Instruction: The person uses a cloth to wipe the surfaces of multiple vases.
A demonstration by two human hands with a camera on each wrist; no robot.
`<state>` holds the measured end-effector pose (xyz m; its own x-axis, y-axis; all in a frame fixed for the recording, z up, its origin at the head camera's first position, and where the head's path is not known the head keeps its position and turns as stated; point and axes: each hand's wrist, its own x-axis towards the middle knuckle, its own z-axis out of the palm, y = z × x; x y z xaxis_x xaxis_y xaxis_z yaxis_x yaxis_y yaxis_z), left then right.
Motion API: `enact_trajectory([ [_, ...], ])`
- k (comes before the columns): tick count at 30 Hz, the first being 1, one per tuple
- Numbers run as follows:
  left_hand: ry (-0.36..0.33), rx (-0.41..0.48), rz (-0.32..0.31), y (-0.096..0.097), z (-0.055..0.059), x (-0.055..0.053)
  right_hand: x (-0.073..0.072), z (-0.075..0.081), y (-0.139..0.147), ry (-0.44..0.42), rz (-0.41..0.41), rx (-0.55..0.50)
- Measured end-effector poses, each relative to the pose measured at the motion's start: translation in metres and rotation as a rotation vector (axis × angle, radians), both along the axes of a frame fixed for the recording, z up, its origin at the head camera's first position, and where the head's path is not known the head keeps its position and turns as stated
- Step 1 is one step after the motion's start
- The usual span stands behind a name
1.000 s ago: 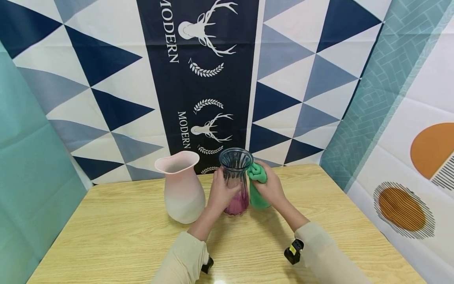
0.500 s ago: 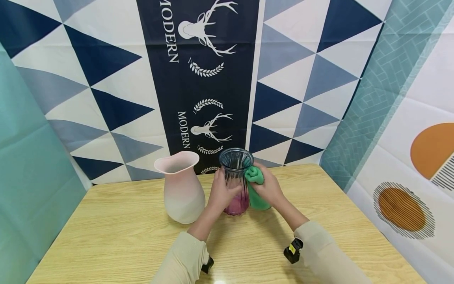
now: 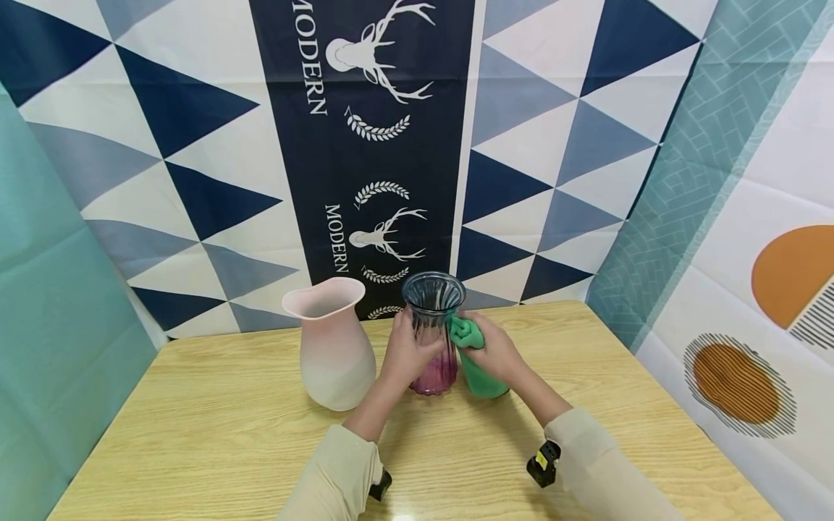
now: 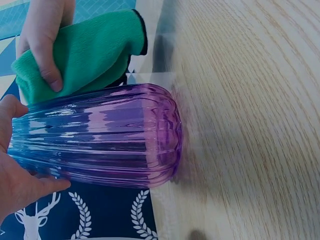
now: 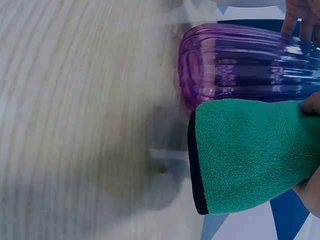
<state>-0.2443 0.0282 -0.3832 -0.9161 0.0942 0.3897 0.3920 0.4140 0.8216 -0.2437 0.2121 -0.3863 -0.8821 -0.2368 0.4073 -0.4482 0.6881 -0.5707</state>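
A ribbed glass vase [image 3: 435,369], blue at the flared top and purple at the base, stands upright on the table. My left hand [image 3: 405,354] grips its side just below the neck, with thumb and fingers spread around the glass. On the other side, my right hand [image 3: 496,350] holds a bunched green cloth [image 3: 485,380] against the vase just under its rim. The cloth's lower part hangs down, and its black edging shows in the right wrist view. In the left wrist view, the vase [image 4: 110,135] lies across the picture with the cloth [image 4: 100,47] touching its side.
A pink-and-white vase [image 3: 337,354] with a wavy mouth stands to the left of my left hand. Beneath everything is a light wood table [image 3: 215,434]. A patterned backdrop [image 3: 391,159] rises directly behind the table's far edge.
My right hand has shifted slightly down along the vase with the cloth, and the cloth's hanging end has swung to the right. My left hand and both vases have stayed put.
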Motion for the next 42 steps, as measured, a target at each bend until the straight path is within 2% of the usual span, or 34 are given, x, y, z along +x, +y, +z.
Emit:
enact_trajectory([
  [12,-0.012,-0.016,-0.001,-0.001,0.001,-0.001,-0.001,-0.018,0.008,-0.071,0.010,0.144],
  [21,-0.035,-0.016,-0.006,-0.002,0.002,-0.001,-0.003,-0.023,0.010,-0.086,0.032,0.206],
  [27,-0.018,-0.003,0.012,-0.001,-0.001,-0.001,-0.003,-0.027,0.011,-0.070,0.017,0.238],
  [30,-0.011,0.006,0.022,-0.001,-0.001,-0.001,-0.002,-0.025,0.012,-0.051,0.002,0.204],
  [35,0.001,0.007,0.022,0.000,0.002,0.000,-0.002,-0.017,0.011,-0.025,-0.001,0.076],
  [42,0.021,0.014,0.036,-0.001,0.003,0.001,-0.007,-0.008,0.008,0.044,-0.029,-0.006],
])
